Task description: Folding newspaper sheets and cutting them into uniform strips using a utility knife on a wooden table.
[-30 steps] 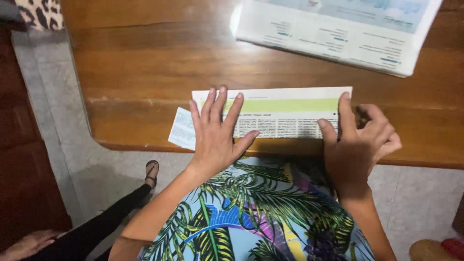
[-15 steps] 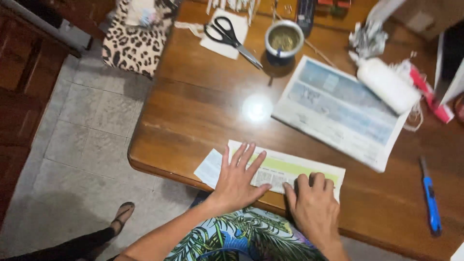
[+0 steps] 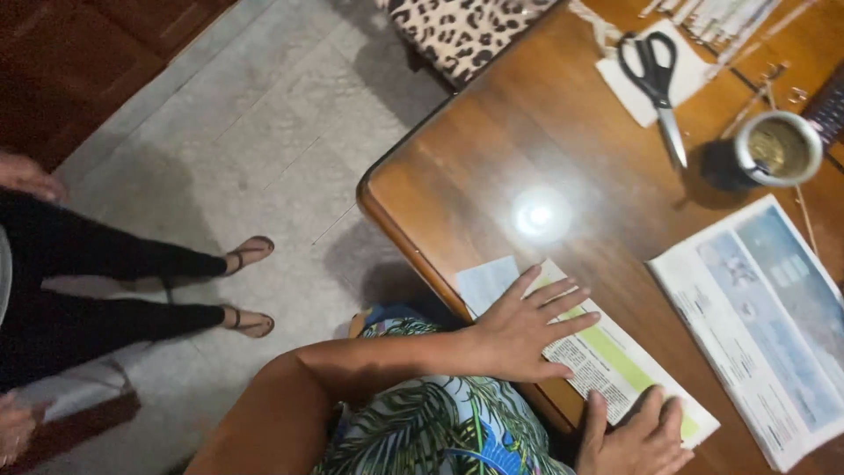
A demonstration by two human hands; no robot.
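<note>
The left hand (image 3: 519,330) lies flat and palm down on a folded newspaper strip (image 3: 607,361), all 5 fingers spread and straight, gripping nothing. Its forearm comes in almost level from the person's side, bent at the elbow over a leaf-print dress (image 3: 440,431). The strip sits at the near edge of the wooden table (image 3: 545,132), running under the palm and on toward the right hand (image 3: 637,440). That hand also presses down on the strip's other end, fingers loosely curled on the paper, thumb raised beside it; it clasps nothing that I can see, though its lower part is cut off by the frame. A pale corner of paper (image 3: 486,283) sticks out just beyond the left fingertips. Past the right hand lies an open newspaper (image 3: 765,325). Well beyond both hands are black-handled scissors (image 3: 655,79) on a white sheet and a metal cup (image 3: 774,149). Off to the left hand's far side, another person's sandalled feet (image 3: 246,290) stand on the grey floor.
</note>
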